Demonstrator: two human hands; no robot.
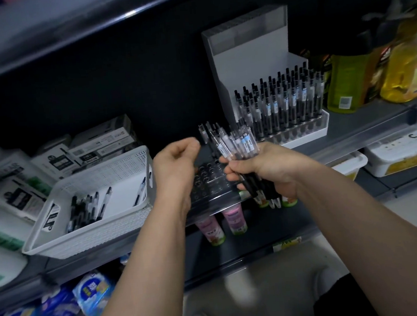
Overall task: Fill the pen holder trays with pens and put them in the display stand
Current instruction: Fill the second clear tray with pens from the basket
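My right hand (261,170) grips a bundle of clear-bodied black pens (236,142), tips down, over a dark clear pen holder tray (209,183) full of round holes on the shelf edge. A few pens stand in the tray's far row. My left hand (175,165) hovers just left of the bundle with fingers curled and nothing visible in it. A white display stand (251,53) at the back right holds a tray with several rows of upright pens (285,100). A white perforated basket (100,197) to the left contains several loose pens.
Boxes of pen stock (95,147) are stacked behind the basket. Yellow and green bottles (377,77) stand right of the stand. Pink and green cups (221,224) sit on the shelf below, with blue packets (64,304) lower left. An upper shelf hangs overhead.
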